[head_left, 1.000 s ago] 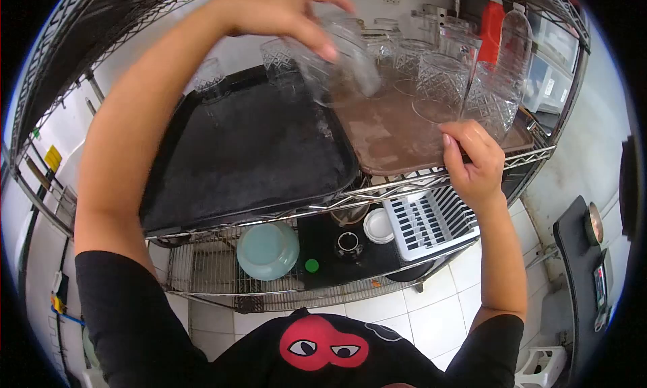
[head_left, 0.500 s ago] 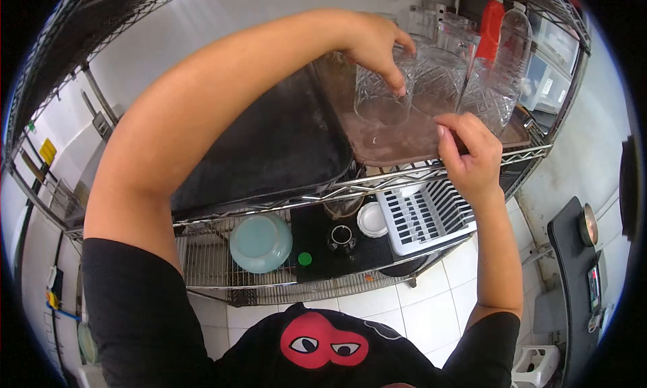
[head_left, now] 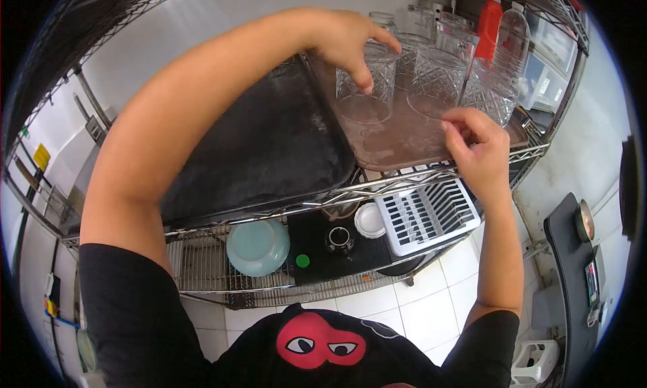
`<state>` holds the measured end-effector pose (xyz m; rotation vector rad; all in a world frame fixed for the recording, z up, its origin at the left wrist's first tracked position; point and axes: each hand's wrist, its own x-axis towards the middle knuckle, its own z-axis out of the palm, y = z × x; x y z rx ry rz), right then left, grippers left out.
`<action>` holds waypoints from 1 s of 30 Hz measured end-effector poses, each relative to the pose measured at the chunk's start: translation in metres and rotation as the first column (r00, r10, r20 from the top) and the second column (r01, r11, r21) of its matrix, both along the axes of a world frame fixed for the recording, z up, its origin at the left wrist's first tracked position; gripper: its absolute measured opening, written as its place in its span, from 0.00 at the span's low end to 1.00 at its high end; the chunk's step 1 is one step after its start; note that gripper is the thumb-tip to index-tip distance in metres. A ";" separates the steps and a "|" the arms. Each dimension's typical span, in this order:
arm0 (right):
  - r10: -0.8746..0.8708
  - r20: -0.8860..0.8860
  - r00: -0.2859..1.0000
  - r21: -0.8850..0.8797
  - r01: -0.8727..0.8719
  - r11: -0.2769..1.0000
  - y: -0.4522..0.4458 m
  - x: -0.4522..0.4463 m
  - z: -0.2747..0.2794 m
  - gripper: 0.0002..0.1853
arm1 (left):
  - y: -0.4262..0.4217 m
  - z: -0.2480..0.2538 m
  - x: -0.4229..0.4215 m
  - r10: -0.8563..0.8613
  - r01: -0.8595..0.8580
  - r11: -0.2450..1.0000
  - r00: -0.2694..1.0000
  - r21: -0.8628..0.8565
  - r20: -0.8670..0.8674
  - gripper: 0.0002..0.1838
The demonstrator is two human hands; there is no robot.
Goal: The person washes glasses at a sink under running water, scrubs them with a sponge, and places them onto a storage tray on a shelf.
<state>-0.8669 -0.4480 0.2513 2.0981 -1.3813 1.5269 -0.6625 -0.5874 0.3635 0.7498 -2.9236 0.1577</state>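
My left hand (head_left: 360, 48) reaches over a clear tumbler (head_left: 364, 102) with a cut diamond pattern, thumb on the near side and fingers at the rim, closed around it. The tumbler stands on a brown tray (head_left: 394, 145) on the upper rack shelf. My right hand (head_left: 475, 135) is at the tray's front edge, thumb and index finger pinched together. Whatever lies between those fingertips is too small to make out. Close behind them stands a second patterned tumbler (head_left: 431, 85), and another patterned vessel (head_left: 488, 95) is to its right.
A black tray (head_left: 269, 145) lies left of the brown one. Behind are a red bottle (head_left: 488, 27) and a clear plastic bottle (head_left: 512, 38). Below, a shelf holds a pale green bowl (head_left: 258, 246), a green cap (head_left: 302, 261) and a white dish rack (head_left: 428, 216).
My left hand and the tumbler in it have shifted left along the tray, opening a gap to the second tumbler. My right hand has moved slightly right, still pinched.
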 end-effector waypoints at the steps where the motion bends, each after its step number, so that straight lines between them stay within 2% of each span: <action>1: -0.009 0.040 0.999 0.001 0.008 1.000 -0.001 -0.001 0.000 0.05 | 0.000 -0.001 0.000 -0.007 0.007 1.000 1.000 -0.024 0.005 0.43; 4: 0.084 0.247 0.965 0.055 -0.100 0.993 -0.008 -0.010 -0.005 0.04 | -0.001 -0.002 0.000 0.020 -0.019 0.996 1.000 0.091 -0.012 0.45; 7: 0.089 0.331 0.939 0.122 -0.137 0.983 -0.001 -0.007 0.001 0.04 | 0.008 0.003 0.012 0.030 -0.029 0.992 0.999 -0.126 0.011 0.46; 10: 0.127 0.375 0.918 0.162 -0.200 0.966 -0.001 -0.011 0.002 0.05 | 0.011 0.047 0.035 0.225 -0.229 0.973 0.963 -0.008 -0.147 0.51; 12: 0.158 0.408 0.899 0.164 -0.243 0.956 -0.003 -0.011 0.002 0.05 | -0.031 0.081 0.064 0.323 -0.326 0.945 0.939 -0.006 -0.119 0.45; 13: 0.160 0.401 0.902 0.168 -0.243 0.955 -0.003 -0.013 0.002 0.05 | -0.063 0.086 0.082 0.321 -0.327 0.939 0.945 -0.105 -0.069 0.46; 14: 0.154 0.394 0.906 0.172 -0.238 0.956 -0.003 -0.013 0.002 0.05 | -0.092 0.078 0.099 0.317 -0.314 0.928 0.948 -0.201 -0.016 0.48; 16: 0.142 0.371 0.918 0.181 -0.221 0.958 -0.003 -0.012 0.002 0.05 | -0.119 0.050 0.118 0.517 -0.505 0.852 0.854 -0.140 0.062 0.49; 19: 0.129 0.337 0.933 0.155 -0.190 0.969 -0.004 -0.012 -0.001 0.04 | -0.149 0.011 0.130 0.609 -0.595 0.783 0.793 -0.182 0.027 0.52; 22: 0.114 0.278 0.954 0.109 -0.149 0.983 -0.005 -0.011 -0.001 0.03 | -0.141 -0.016 0.124 0.691 -0.622 0.721 0.682 0.306 -0.240 0.50; 25: 0.106 0.234 0.966 0.082 -0.129 0.988 -0.005 -0.011 -0.002 0.03 | -0.143 -0.030 0.120 0.675 -0.556 0.726 0.688 0.405 -0.267 0.49; 26: 0.108 0.214 0.971 0.083 -0.128 0.988 -0.005 -0.012 -0.003 0.03 | -0.144 -0.031 0.119 0.694 -0.531 0.706 0.651 0.469 -0.307 0.48; 29: 0.101 0.175 0.979 0.056 -0.113 0.992 -0.006 -0.013 -0.004 0.03 | -0.139 -0.029 0.118 0.656 -0.584 0.755 0.654 0.299 -0.376 0.47; 30: 0.097 0.170 0.981 0.054 -0.107 0.993 -0.006 -0.012 -0.004 0.02 | -0.136 -0.024 0.118 0.620 -0.607 0.781 0.719 0.149 -0.314 0.46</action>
